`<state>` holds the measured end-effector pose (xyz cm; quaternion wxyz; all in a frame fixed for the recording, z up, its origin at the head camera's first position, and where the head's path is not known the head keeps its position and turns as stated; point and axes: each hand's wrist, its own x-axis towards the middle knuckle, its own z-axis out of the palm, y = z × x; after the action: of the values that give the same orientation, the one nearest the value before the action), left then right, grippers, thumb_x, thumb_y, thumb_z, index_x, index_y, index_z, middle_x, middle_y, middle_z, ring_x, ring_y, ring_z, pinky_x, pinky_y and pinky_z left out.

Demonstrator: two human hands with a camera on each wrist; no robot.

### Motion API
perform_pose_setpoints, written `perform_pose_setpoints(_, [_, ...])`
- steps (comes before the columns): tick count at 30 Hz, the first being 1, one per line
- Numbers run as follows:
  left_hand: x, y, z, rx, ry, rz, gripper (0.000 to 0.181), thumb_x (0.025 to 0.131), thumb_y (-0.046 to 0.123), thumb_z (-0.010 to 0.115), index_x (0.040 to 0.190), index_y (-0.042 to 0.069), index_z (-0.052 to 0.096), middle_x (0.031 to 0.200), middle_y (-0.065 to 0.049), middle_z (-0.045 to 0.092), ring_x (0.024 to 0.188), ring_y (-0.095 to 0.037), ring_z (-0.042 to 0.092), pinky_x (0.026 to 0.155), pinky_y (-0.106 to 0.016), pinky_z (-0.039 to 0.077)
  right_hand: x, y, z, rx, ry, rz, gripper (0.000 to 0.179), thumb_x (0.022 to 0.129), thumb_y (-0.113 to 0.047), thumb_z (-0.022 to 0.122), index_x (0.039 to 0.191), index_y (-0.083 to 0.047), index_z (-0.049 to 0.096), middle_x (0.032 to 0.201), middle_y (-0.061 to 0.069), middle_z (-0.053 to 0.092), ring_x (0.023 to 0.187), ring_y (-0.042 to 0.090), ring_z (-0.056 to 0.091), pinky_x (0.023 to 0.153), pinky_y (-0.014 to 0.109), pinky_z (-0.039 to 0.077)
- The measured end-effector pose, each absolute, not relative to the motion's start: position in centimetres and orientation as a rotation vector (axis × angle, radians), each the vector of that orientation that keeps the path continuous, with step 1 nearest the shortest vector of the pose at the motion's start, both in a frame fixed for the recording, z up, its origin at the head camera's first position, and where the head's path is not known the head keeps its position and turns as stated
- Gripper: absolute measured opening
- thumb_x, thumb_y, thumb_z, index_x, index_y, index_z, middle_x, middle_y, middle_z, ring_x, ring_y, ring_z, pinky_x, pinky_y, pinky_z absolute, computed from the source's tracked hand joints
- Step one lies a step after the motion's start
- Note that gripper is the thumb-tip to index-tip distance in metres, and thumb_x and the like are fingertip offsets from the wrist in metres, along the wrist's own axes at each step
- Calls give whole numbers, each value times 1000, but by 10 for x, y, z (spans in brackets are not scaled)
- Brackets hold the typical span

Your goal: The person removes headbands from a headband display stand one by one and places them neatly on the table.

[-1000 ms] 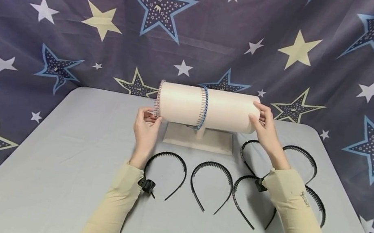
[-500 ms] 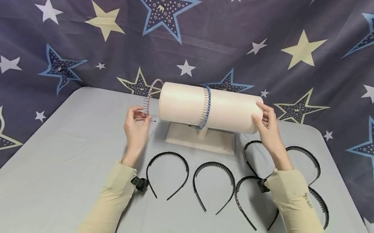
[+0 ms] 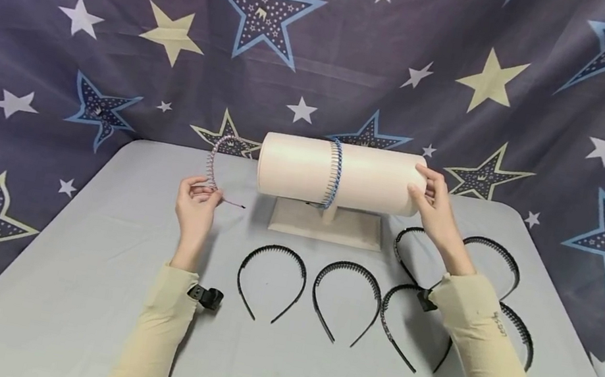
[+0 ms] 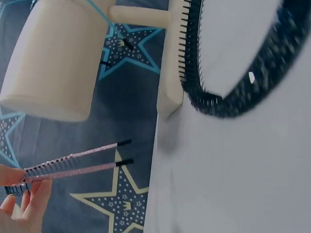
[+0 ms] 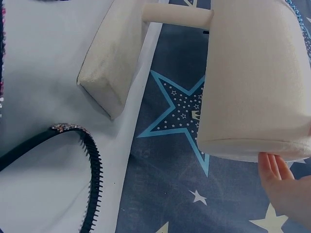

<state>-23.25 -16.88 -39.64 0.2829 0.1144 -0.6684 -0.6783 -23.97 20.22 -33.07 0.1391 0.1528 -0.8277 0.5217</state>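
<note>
My left hand (image 3: 195, 210) pinches a pink toothed headband (image 3: 212, 160) just left of the display stand. In the left wrist view, the pink headband (image 4: 82, 171) has two ends with black tips pointing away from the fingers. The stand carries a cream padded roll (image 3: 294, 167) on a short post above a flat base (image 3: 326, 224). Around the middle of the roll sits a blue toothed headband (image 3: 336, 177). My right hand (image 3: 437, 214) grips the right end of the roll, thumb on the front and fingertips at the end face.
Two black headbands (image 3: 276, 248) (image 3: 350, 265) lie in front of the stand. Several more, including a sparkly one (image 3: 385, 319), lie at the right, partly beneath my right forearm. A star-patterned curtain (image 3: 327, 39) hangs behind the grey-covered table (image 3: 82, 285).
My left hand has drawn the pink headband off the left end of the roll and moved left with it, tilting it. The right hand keeps its hold on the roll.
</note>
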Motion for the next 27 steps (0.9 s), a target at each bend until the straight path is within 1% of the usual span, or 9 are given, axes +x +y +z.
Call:
perform_pose_setpoints(2, [-232,-175,-397,332,-1766,-1899,36,75,-11,59,108,-8,45,79,-4,48,59,-3,55,65,-18,52,-240,202,-331,448,-2385,1509,42,91,-2,43,130,7,31,112,32,40,97,31,44,73,19,39])
perform_pose_setpoints(4, [-244,-191,-417,294,-1711,-2008,36,74,-10,61,107,-4,47,78,-5,50,58,-5,57,65,-21,53,-240,202,-331,449,-2382,1508,41,91,-2,42,130,7,31,112,31,39,97,31,44,73,19,38])
perform_pose_setpoints(8, [-267,-221,-459,236,-1637,-2101,37,72,-7,65,104,6,52,77,-4,54,60,-10,61,63,-24,53,-239,203,-330,440,-2392,1507,41,91,-3,42,130,6,31,114,31,38,98,31,43,76,24,39])
perform_pose_setpoints(9, [-268,-226,-463,242,-1639,-2113,37,72,-6,65,105,6,52,76,-3,55,62,-11,62,62,-24,53,-239,203,-330,441,-2394,1508,42,91,-3,42,130,6,31,114,30,38,99,31,43,76,26,40])
perform_pose_setpoints(11, [-259,-227,-455,301,-1664,-2113,37,74,-6,64,107,6,53,76,-2,56,62,-11,62,63,-24,53,-239,204,-330,441,-2395,1513,42,91,-3,42,130,5,31,114,30,39,99,32,44,77,28,40])
perform_pose_setpoints(17, [-228,-224,-413,441,-1793,-2040,34,79,-8,56,112,-5,51,70,2,57,59,-7,60,62,-19,52,-241,204,-332,456,-2393,1520,42,91,-3,42,131,5,31,113,30,40,100,34,45,76,26,41])
perform_pose_setpoints(23, [-219,-235,-407,477,-1888,-2016,34,81,-6,54,116,-7,52,70,1,54,57,-4,58,60,-15,51,-240,204,-331,455,-2391,1513,42,91,-3,42,131,5,31,113,30,39,99,32,44,75,25,41])
perform_pose_setpoints(25, [-215,-233,-402,540,-1979,-1932,38,82,-7,52,120,-9,49,72,2,52,57,-1,57,61,-14,51,-239,204,-331,453,-2392,1512,42,91,-3,42,131,5,31,113,30,39,99,33,44,75,25,41])
perform_pose_setpoints(27, [-216,-237,-405,545,-2006,-1907,38,82,-7,51,121,-9,48,72,2,52,57,0,56,61,-14,50,-239,204,-330,455,-2393,1509,42,91,-3,42,130,5,31,113,30,40,99,33,44,76,26,41])
